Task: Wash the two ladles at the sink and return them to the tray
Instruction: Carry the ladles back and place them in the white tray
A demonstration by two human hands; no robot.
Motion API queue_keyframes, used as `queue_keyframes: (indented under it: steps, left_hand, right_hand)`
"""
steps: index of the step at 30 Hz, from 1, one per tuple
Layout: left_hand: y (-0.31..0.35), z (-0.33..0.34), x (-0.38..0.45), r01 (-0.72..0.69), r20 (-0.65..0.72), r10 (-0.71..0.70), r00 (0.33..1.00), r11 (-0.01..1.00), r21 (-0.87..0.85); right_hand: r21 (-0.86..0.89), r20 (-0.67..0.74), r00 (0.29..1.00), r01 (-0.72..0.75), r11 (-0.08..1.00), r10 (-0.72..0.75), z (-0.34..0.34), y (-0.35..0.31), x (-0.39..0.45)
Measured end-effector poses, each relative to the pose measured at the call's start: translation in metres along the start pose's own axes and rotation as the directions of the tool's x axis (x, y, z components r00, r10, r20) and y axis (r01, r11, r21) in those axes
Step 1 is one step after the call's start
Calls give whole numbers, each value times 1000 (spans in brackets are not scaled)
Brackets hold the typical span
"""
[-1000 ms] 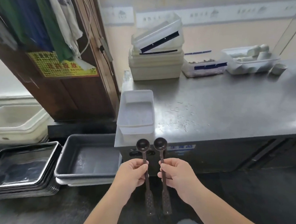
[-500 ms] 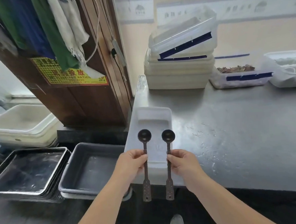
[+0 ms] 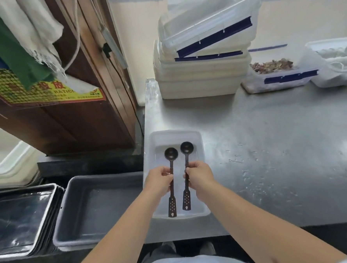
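Both forearms reach forward from the bottom of the view, converging over the white tray (image 3: 197,136) at the left end of the steel counter (image 3: 271,145). My left hand (image 3: 158,180) is curled around the stem of the left ladle (image 3: 171,178), thumb on top, fingers folded under; grip closed at about mid-handle. My right hand (image 3: 199,175) does the same on the right ladle (image 3: 186,165), pinching the stem between thumb and bent fingers, wrist cocked slightly inward. Knuckles of the two hands face each other, close but apart, with both stems in the gap between them. Both ladles are dark, lying lengthwise over the tray, bowls pointing away from me, flat patterned handle ends toward me. The right ladle's bowl sits a bit farther forward than the left's. The left handle end reaches the tray's near rim; the right one stops just short of it. Cannot tell whether the ladles touch the tray floor or hang just above it. Water drops on the counter right of the tray. Stacked white containers (image 3: 203,76) at the back of the counter; a grey tub (image 3: 72,225) lower down to the left of the counter.
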State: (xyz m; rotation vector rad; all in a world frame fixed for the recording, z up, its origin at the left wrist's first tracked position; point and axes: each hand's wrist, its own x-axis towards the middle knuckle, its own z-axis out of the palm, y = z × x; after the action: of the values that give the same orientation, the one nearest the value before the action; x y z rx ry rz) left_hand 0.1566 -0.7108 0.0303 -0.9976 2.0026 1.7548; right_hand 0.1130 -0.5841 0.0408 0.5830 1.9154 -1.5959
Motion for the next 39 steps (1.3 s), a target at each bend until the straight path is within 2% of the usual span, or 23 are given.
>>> queue_keyframes:
  steps: [2,5,10,17,20,23,26,28,30,34,39]
  left_hand:
    - [-7,1,14,24,31,-26,999,997,78]
    - [-15,1,31,41,-11,-40,999,977,210]
    - [-21,5,42,61,-35,-52,998,928,368]
    - [-26,9,46,52,-95,-9,995,885,463]
    - [-29,11,37,-45,-78,110,991,815,577]
    - [-38,12,26,-219,60,262,963,637,740]
    - [-46,15,19,-259,152,267,952,431,865]
    - [-49,16,17,-267,180,255,950,366,891]
    - [-52,15,16,-271,189,260,947,330,904]
    - [-54,12,16,-279,197,282,939,289,916]
    - [-53,10,12,-284,190,281,941,346,894]
  right_hand:
    - [-85,-32,999,-39,996,36,13,8,9]
    - [-248,-96,993,-90,964,68,26,19,22]
    - [-324,-170,980,-154,933,102,36,34,35]
    - [-485,-178,984,-80,871,-9,32,43,41]
    - [-563,-180,978,-18,827,-102,35,46,37]
    - [-680,-94,962,126,722,-256,36,54,27]
    - [-819,55,946,226,527,-321,33,61,21]
    - [-869,111,942,247,429,-317,30,63,19]
    - [-893,143,946,250,375,-290,28,63,17]
    - [-905,170,948,259,337,-270,26,65,18]
    - [-899,192,953,267,348,-234,23,61,14]
